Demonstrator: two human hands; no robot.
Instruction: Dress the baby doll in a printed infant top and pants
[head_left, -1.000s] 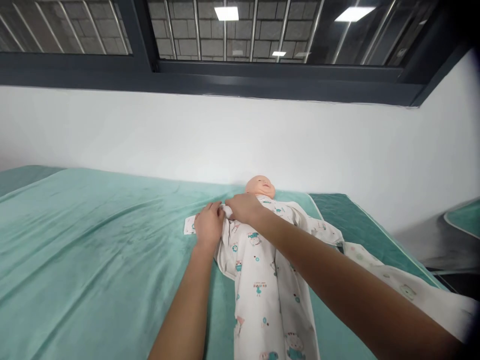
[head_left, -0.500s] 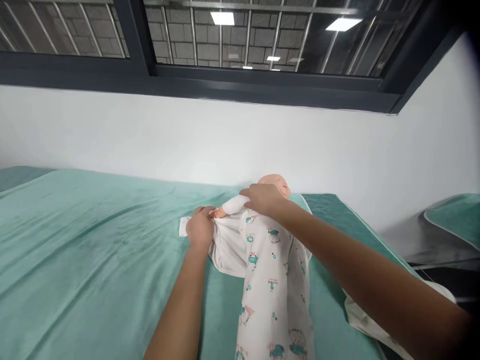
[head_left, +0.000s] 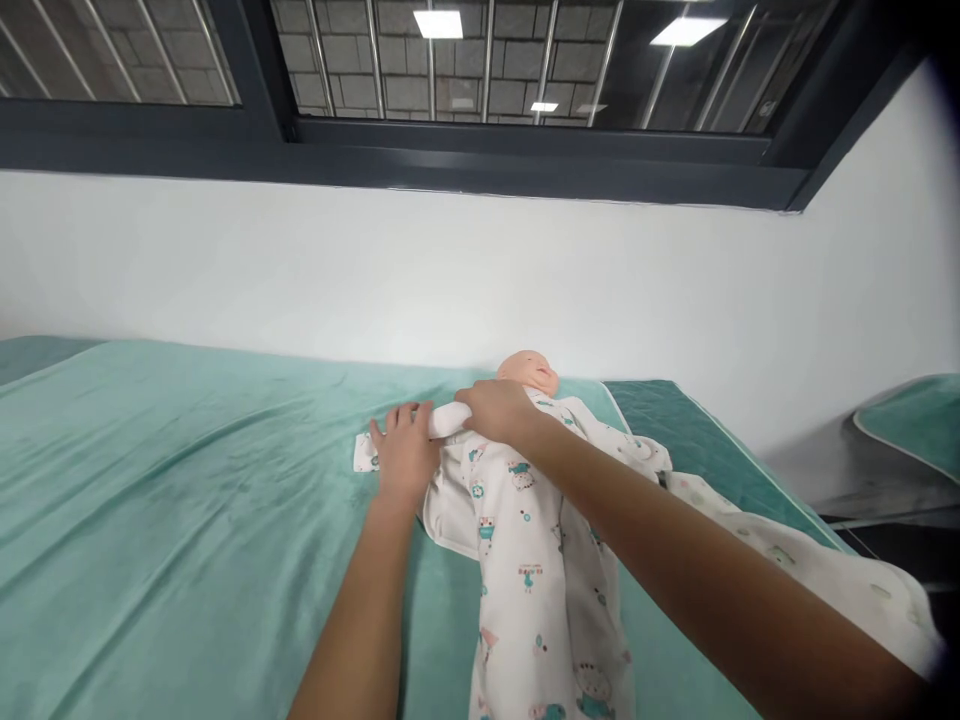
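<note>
A baby doll lies on its back on a teal blanket, head toward the wall. It wears a white romper printed with small animals. My left hand rests on the romper's left sleeve, fingers apart and fairly flat on the cloth. My right hand is closed over the doll's upper arm, which shows white between my two hands. The doll's hand is hidden under my left hand.
A second white printed cloth trails off to the right of the doll. A white wall and a dark-framed window stand behind the bed. Another teal-covered surface shows at the far right.
The doll, rolled toward its side half a second ago, lies flat again. My right hand moved down from its shoulder to the arm, and my left hand spread over the sleeve.
</note>
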